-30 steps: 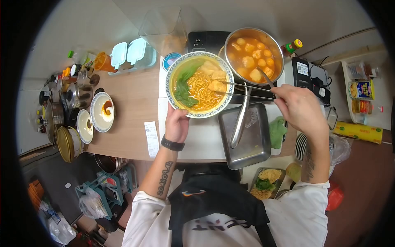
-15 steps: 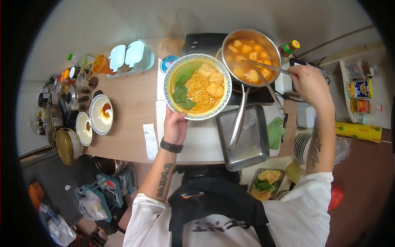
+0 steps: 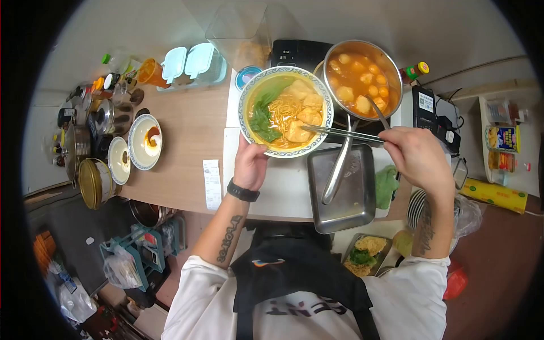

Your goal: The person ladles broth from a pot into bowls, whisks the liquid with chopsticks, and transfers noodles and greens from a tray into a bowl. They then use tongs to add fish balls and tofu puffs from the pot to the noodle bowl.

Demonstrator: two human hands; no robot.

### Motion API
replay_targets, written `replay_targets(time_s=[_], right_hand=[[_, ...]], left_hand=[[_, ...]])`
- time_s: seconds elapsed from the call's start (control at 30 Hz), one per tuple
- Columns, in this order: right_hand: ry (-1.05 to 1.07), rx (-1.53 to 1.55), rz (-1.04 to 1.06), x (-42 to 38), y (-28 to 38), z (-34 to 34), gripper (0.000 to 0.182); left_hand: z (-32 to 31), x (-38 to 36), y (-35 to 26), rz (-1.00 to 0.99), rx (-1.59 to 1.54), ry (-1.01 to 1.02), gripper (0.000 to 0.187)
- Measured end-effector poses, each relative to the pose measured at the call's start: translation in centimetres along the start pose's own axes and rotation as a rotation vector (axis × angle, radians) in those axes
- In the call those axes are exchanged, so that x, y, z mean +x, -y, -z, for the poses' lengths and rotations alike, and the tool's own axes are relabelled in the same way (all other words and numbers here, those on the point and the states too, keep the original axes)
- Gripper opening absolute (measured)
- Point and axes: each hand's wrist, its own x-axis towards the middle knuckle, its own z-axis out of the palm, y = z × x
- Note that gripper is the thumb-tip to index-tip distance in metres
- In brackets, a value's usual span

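My left hand (image 3: 251, 165) supports a patterned bowl (image 3: 242, 107) from its near side, thumb at the rim. Yellow noodles (image 3: 281, 116) lie in broth in it, with green leafy vegetable (image 3: 262, 120) on the left and several pale, puffy pieces (image 3: 310, 101) on the right. My right hand (image 3: 418, 154) is closed around slim metal tongs (image 3: 351, 135), their tips at a puffy piece in the bowl. Just right of the bowl, a steel saucepan (image 3: 327, 76) holds orange-red broth with several balls and chunks. A metal utensil handle (image 3: 378, 112) leans out of it.
Below the saucepan's handle (image 3: 340, 167) sits a metal tray (image 3: 344, 221) beside a green cloth (image 3: 387, 184). At left are two sauced bowls (image 3: 136, 136), a receipt (image 3: 212, 184) and lidded containers (image 3: 198, 62). A sauce bottle (image 3: 413, 72) stands behind the saucepan.
The tongs have moved left from over the saucepan to the bowl, and my right hand has come lower. The bowl stays in my left hand. The whole view has shifted slightly.
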Motion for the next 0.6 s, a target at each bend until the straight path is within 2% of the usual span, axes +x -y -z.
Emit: replay_targets(time_s=[0.23, 0.3, 0.37, 0.43, 0.6], right_hand=[[0.015, -0.08, -0.022, 0.1, -0.3, 1.5, 0.015], [-0.059, 0.042, -0.069, 0.3, -1.8, 2.5, 0.015], [-0.09, 0.011, -0.135, 1.3, -3.1, 3.1, 0.018], [-0.33, -0.24, -0.146, 3.2, -5.1, 1.9, 0.022], [-0.189, -0.338, -0.197, 7.2, -8.1, -1.1, 0.02]], left_hand=[[0.1, -0.2, -0.1, 0.003, 0.003, -0.023, 0.071], [0.2, -0.2, -0.1, 0.004, -0.005, -0.025, 0.071], [0.0, -0.3, -0.2, -0.002, 0.004, -0.05, 0.071], [0.2, -0.3, -0.1, 0.0, 0.021, -0.042, 0.069], [0.2, -0.2, 0.0, 0.002, 0.027, -0.036, 0.067]])
